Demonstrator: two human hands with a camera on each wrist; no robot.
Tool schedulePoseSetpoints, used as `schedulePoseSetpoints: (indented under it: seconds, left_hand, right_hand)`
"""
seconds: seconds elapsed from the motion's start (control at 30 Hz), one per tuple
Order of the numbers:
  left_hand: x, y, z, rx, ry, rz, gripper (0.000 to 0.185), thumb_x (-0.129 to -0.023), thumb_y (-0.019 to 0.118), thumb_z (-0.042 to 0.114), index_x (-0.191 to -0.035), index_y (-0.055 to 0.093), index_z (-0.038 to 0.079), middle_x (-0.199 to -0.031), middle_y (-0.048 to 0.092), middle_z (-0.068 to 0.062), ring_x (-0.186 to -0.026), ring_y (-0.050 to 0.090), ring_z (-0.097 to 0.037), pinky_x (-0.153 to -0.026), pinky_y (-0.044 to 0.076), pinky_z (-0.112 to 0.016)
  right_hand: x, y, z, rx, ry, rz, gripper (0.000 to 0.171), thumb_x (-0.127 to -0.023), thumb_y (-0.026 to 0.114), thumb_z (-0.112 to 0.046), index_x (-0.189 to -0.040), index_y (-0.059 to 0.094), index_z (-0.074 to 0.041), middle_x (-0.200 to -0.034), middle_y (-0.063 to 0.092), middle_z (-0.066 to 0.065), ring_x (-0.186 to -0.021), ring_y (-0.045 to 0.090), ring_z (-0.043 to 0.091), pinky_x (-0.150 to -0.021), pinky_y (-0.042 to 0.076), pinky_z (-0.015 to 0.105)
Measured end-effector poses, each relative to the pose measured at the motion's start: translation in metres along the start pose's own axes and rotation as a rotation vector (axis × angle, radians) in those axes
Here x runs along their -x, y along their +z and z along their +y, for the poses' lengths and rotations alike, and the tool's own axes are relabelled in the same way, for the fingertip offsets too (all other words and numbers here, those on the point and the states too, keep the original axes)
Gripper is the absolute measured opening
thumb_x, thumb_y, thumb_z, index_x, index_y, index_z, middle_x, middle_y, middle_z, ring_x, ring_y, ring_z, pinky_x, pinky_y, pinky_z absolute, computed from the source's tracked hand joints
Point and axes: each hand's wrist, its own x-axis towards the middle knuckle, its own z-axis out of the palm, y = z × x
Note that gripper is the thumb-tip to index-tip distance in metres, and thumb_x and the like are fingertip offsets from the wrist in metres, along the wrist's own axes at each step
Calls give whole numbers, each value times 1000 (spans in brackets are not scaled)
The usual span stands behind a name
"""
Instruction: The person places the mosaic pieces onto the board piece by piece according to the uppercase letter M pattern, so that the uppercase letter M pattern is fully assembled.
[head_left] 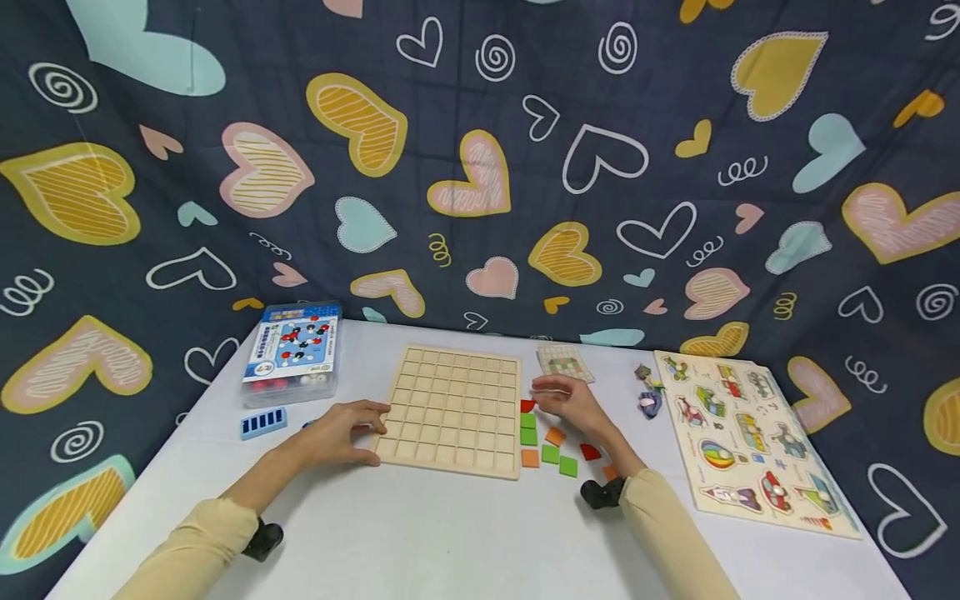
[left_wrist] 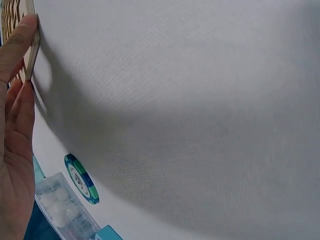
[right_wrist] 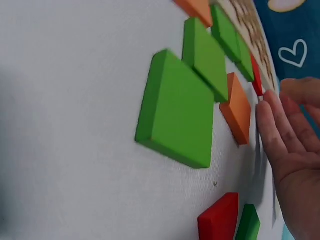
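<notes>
A pale wooden grid board (head_left: 455, 411) with raised square cells lies in the middle of the table. At its front-left corner, the thumb and fingers of my left hand (head_left: 343, 432) touch the edges. My right hand (head_left: 570, 404) is off the board's right edge, fingers extended and slightly bent, fingertips close by a red piece (head_left: 527, 406). Below that hand lie green square tiles (right_wrist: 180, 112), including two along the board's edge (head_left: 528, 428). Orange tiles (head_left: 530, 458) and another red piece (head_left: 590, 452) are among them.
Back left stands a clear plastic box (head_left: 292, 354) with a molecule picture, a light-blue slotted block (head_left: 263, 423) before it. A poker chip (left_wrist: 81, 178) lies by my left hand. A patterned card (head_left: 566, 364), small figures (head_left: 649, 404) and a picture puzzle board (head_left: 753, 442) are on the right.
</notes>
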Motion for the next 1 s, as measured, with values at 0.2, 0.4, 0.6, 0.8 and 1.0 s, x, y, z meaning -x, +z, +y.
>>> schedulePoseSetpoints:
  seconds: [0.2,0.4,0.6,0.8,1.0]
  left_hand:
    - [2,1,0,2,8,24,35,-70,85,28,-98,69,13,-131,56,-18,-120,52,-38,-101,44,-51]
    - [1,3,1,15,22,23,35,-71,84,29,-99,70,13,-131,56,-19,-120,53,-38,-100,43,-52]
    - [3,2,1,2,39,50,34,-71,84,27,-99,70,13,-130,57,-19,-119,54,-39,-99,44,-52]
    - [2,3,1,10,22,40,34,-72,84,27,-100,70,14,-131,57,-18,-120,53,-38,-101,44,-51]
    - [2,2,3,10,15,33,35,-72,84,26,-101,70,12,-132,56,-19,-121,52,-39,-101,43,-52]
  right_hand:
    - [-3,4,2,73,-45,-6,35,-86,66,4,-121,62,-2,-117,66,13,-105,64,24,-94,53,36]
    - [-4,8,0,144,-30,-1,32,-84,68,5,-114,66,-5,-110,68,8,-97,64,20,-83,56,29]
    - [-3,7,2,240,-42,39,24,-81,72,2,-103,70,-9,-96,69,2,-82,58,18,-70,50,24]
    - [-1,8,5,302,-112,88,18,-80,74,-1,-97,70,-7,-85,65,2,-72,52,16,-59,44,20]
    - [3,14,2,368,-101,236,15,-77,79,-6,-86,67,-6,-75,63,0,-66,53,12,-58,45,19]
